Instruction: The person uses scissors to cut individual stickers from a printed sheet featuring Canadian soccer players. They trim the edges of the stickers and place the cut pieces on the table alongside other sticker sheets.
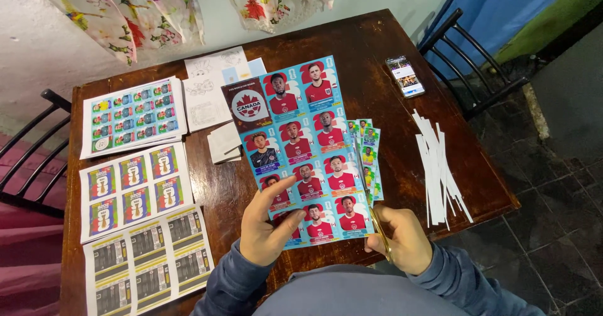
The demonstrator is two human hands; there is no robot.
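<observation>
Two hands busy | left hand (267,225) pinches sticker sheet (301,146) | right hand (402,237) clamped on scissors (370,196) | wooden table (377,46)

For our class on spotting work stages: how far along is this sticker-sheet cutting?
Done: trimmed white strips lie piled at the table's right. In hand: the left hand holds the red portrait sheet while the right hand works scissors along its edge. Left: three uncut sheets wait on the left.
</observation>
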